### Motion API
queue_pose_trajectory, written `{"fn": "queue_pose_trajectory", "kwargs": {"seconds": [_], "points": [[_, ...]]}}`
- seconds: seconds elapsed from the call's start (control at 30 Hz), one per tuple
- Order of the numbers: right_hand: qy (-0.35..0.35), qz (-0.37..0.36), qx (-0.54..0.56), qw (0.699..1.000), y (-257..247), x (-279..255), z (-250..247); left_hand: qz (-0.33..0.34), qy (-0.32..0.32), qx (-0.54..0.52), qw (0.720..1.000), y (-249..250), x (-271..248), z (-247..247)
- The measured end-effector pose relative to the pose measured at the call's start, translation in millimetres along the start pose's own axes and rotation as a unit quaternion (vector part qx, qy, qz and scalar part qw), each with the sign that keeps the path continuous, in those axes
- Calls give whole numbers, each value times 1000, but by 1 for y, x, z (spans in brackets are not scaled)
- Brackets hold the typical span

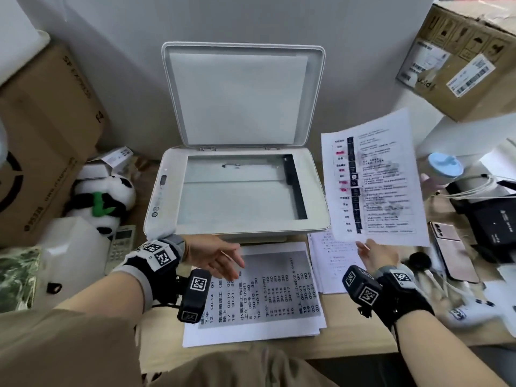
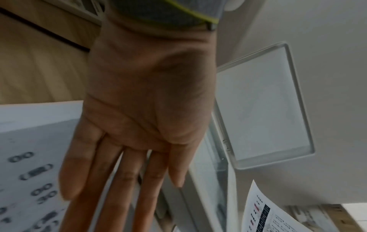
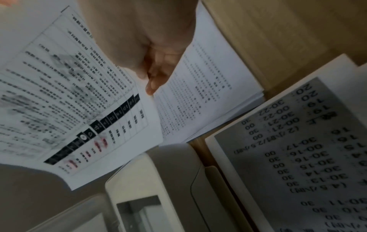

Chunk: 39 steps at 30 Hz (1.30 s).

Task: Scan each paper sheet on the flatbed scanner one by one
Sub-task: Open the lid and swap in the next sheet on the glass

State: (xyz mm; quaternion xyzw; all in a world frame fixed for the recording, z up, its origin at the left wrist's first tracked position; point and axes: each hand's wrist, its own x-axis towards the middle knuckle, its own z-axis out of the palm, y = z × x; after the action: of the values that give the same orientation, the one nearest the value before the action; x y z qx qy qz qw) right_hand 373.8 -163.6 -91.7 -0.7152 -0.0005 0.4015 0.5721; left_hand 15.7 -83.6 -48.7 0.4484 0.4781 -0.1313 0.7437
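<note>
Scanner lid up, glass bare at frame centre; right hand fingers pinch a printed sheet at right, left hand flat, empty over the lower-centre stack; scans remain.

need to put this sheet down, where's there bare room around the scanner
The scanner glass is bare under the raised lid. The sheet in the right hand fits there. In front, paper stacks cover the desk. Left, the panda toy and boxes crowd it; right, the phone and cables.
</note>
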Motion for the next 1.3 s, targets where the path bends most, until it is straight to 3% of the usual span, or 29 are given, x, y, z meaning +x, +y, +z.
{"fn": "queue_pose_trajectory", "kwargs": {"seconds": [0.13, 0.17, 0.2, 0.23, 0.27, 0.33, 0.47, 0.53, 0.73, 0.8, 0.83, 0.9, 1.0, 1.1, 1.17, 1.23, 1.3], "points": [[48, 90, -68, 993, 8, -1, -8, -22, 70, -38, 997, -29, 14, 0], [83, 98, -166, 978, 10, -14, -8, -23, 101, -57, 993, -37, 17, 0], [83, 30, -355, 931, 16, -19, -13, -23, 137, -75, 987, -45, 21, -1], [88, -6, -453, 887, 22, -21, -14, -24, 172, -94, 980, -53, 24, -2], [76, -15, -488, 870, 30, -20, -19, -24, 205, -114, 972, -60, 27, -3], [59, 2, -501, 863, 44, -8, -24, -24, 257, -153, 954, -69, 29, -5], [34, 43, -542, 839, 48, -20, -24, -36, 300, -192, 934, -77, 31, -8], [12, 33, -532, 846, 49, -27, -25, -36, 309, -203, 928, -79, 32, -9], [39, 93, -456, 884, 71, -6, -36, -29, 354, -199, 914, -80, 34, -6], [-5, 98, -392, 915, 68, -8, -22, -29, 371, -207, 904, -81, 33, -7], [-21, 110, -306, 945, 62, -18, -14, -29, 379, -212, 900, -82, 33, -8], [-64, 100, -260, 958, 57, -22, -4, -31, 391, -221, 893, -83, 33, -9], [-142, 96, -312, 934, 60, -30, 16, -30, 397, -241, 885, -88, 33, -9], [-149, 60, -385, 909, 68, -32, 31, -19, 388, -261, 884, -93, 33, -6], [-138, 67, -365, 918, 69, -36, 34, -11, 383, -271, 883, -92, 32, -3], [-190, 16, -462, 866, 74, -38, 38, -8, 383, -274, 882, -93, 32, -1], [-179, 19, -438, 880, 81, -36, 42, -5, 386, -270, 882, -93, 32, -2]]}}
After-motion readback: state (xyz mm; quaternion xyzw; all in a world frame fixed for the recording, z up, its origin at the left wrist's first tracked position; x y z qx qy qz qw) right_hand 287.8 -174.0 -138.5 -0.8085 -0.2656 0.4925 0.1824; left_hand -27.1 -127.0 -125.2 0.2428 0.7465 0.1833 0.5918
